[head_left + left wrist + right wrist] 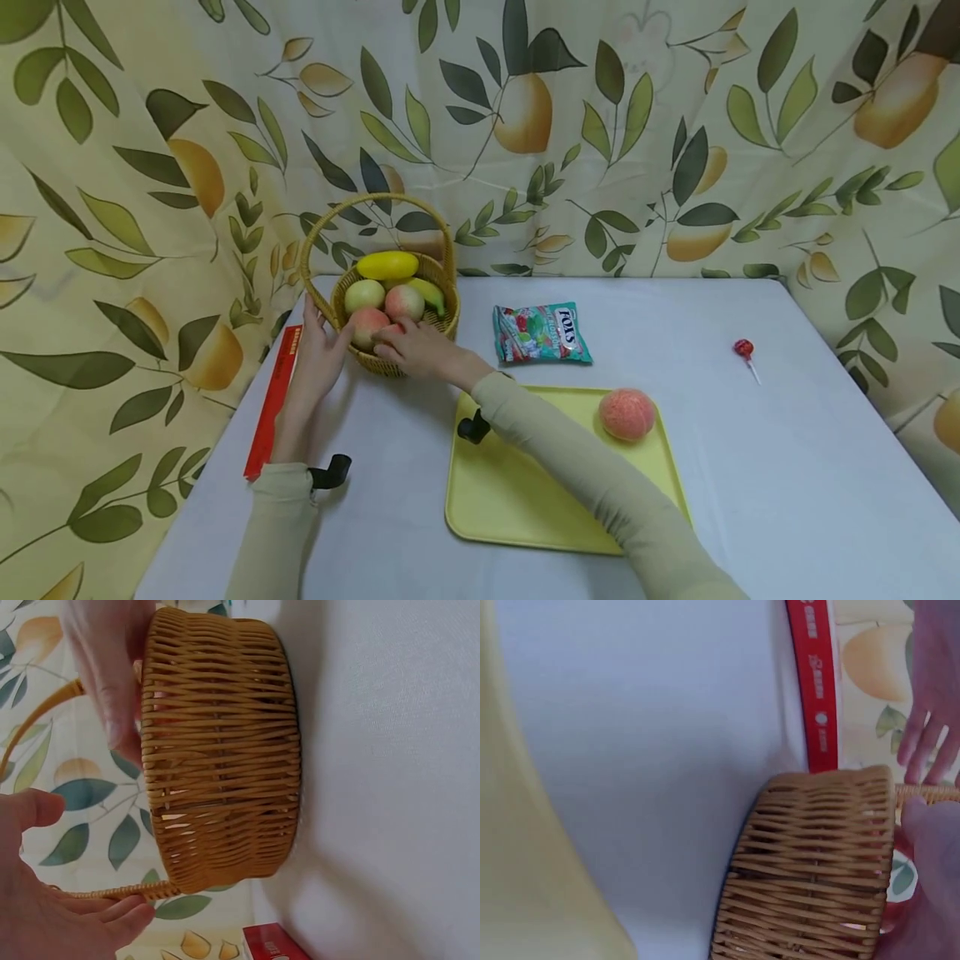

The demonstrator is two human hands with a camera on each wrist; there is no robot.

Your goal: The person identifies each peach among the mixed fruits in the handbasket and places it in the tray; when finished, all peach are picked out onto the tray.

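Note:
A wicker basket (384,360) with a tall hoop handle (375,198) stands at the back left of the table. In it lie a yellow mango-like fruit (387,265), a banana (427,293), a pale green fruit (364,296) and several pinkish peaches (405,302). My left hand (321,354) touches the left foot of the handle, its fingers fairly straight and its thumb apart, as the left wrist view shows. Over the basket's front rim reaches my right hand (423,352). Its fingers grip a peach (391,331) that they mostly cover.
A yellow tray (517,500) bears a pink peach (627,414) under the right forearm. Behind the tray lies a FOX'S candy bag (542,333). A red lollipop (743,348) lies far right. Left of the basket is a long red box (272,408). A patterned curtain (637,192) hangs behind.

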